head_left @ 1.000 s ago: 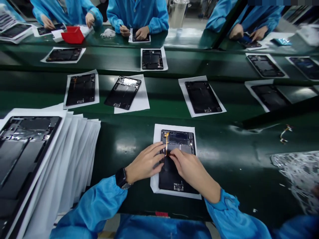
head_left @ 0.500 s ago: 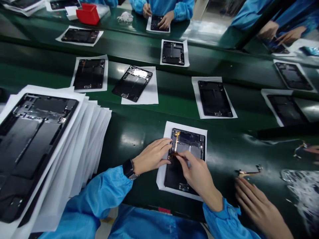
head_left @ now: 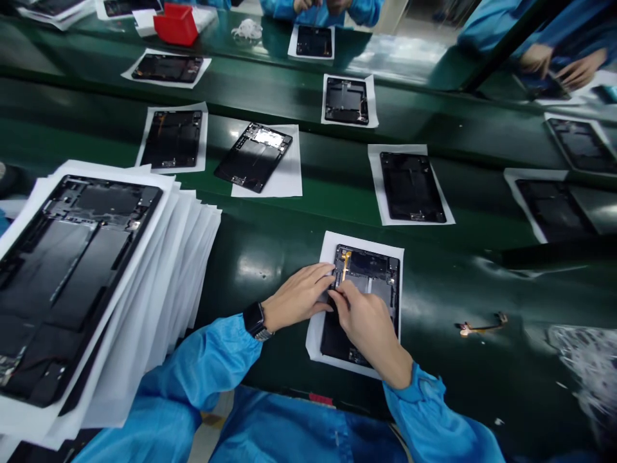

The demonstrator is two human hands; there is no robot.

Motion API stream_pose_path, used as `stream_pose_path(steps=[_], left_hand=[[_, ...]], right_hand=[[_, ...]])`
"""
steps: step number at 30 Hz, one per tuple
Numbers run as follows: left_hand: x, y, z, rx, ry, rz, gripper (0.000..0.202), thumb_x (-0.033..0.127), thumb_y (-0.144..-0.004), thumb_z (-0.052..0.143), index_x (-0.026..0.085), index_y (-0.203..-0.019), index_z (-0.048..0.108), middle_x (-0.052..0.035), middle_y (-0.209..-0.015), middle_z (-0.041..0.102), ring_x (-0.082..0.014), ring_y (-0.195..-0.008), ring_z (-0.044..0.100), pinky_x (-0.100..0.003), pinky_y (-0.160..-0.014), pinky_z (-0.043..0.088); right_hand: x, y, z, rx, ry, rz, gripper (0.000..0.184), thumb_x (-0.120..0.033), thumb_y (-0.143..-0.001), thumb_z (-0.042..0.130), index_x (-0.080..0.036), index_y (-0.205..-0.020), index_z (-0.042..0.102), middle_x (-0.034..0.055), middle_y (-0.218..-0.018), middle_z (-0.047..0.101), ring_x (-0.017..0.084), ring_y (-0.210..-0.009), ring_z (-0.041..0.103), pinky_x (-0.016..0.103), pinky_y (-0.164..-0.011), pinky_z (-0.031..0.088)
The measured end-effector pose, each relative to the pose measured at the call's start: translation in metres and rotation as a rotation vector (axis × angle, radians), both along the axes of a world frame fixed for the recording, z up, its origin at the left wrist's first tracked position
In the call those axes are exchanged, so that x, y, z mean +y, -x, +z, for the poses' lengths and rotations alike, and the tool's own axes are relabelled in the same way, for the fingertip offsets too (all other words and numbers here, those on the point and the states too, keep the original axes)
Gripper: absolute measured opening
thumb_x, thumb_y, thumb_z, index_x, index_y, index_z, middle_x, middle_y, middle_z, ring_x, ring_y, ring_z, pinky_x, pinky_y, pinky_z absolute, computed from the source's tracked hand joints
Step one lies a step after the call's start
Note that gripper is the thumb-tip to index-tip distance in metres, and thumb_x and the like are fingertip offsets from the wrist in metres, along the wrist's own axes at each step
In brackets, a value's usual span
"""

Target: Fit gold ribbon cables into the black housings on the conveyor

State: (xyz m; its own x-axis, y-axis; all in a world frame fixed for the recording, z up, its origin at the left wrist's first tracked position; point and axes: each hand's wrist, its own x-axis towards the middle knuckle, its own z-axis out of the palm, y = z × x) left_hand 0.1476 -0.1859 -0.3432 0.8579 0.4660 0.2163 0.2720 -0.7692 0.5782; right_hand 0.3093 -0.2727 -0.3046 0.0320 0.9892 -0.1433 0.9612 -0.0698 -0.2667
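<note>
An opened black tablet [head_left: 336,337] lies on a white paper sheet [head_left: 314,341] in front of me, its inner parts facing up. A gold flex cable [head_left: 346,262] runs down its upper left side. My left hand [head_left: 299,296] rests at the tablet's left edge, fingers stretched out and thumb apart. Over the tablet's middle, my right hand [head_left: 370,320] is closed in a pinch at the lower part of the flex cable. That hand covers the cable's lower end and much of the tablet's lower right.
At left rises a stack of opened tablets [head_left: 72,257] with paper sheets between. A loose flex cable [head_left: 482,328] and a heap of white strips [head_left: 581,360] lie at right. Several tablets on paper [head_left: 412,186] sit beyond. A red bin [head_left: 176,24] and co-workers' hands [head_left: 562,64] are farther back.
My right hand has shifted slightly up and turned, still pinching at the cable. A co-worker's hand has left the loose flex cable at right. The person opposite has lifted both hands off a tablet.
</note>
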Motion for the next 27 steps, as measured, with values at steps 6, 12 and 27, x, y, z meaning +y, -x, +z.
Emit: stream_pose_path(steps=[6, 12, 27], left_hand=[[0.001, -0.001, 0.0, 0.009, -0.021, -0.006, 0.062, 0.033, -0.079, 0.077, 0.014, -0.128, 0.044, -0.017, -0.141, 0.046, -0.0285, -0.137, 0.04, -0.042, -0.114, 0.038], [-0.002, -0.002, -0.002, 0.028, 0.024, 0.005, 0.052, 0.029, -0.085, 0.071, 0.019, -0.128, 0.043, -0.0152, -0.142, 0.045, -0.0274, -0.138, 0.039, -0.043, -0.112, 0.038], [0.084, -0.118, 0.02, 0.379, -0.191, 0.06, 0.014, 0.029, -0.087, 0.066, 0.015, -0.086, 0.064, -0.0085, -0.094, 0.064, -0.0232, -0.093, 0.058, -0.033, -0.081, 0.045]], right_hand=[[-0.007, -0.01, 0.001, -0.045, -0.041, -0.029, 0.025, -0.032, -0.1, 0.04, -0.02, -0.086, 0.057, 0.0035, -0.063, 0.066, 0.021, -0.053, 0.063, 0.028, -0.049, 0.028], [-0.006, 0.013, -0.003, -0.119, -0.103, 0.03, 0.022, -0.025, -0.099, 0.041, -0.016, -0.089, 0.058, 0.0054, -0.064, 0.066, 0.02, -0.053, 0.063, 0.029, -0.048, 0.024], [-0.053, -0.094, -0.003, 1.689, -0.214, -0.918, 0.035, -0.049, -0.068, 0.077, -0.02, -0.072, 0.058, -0.0034, -0.064, 0.052, 0.013, -0.054, 0.052, 0.027, -0.047, 0.049]])
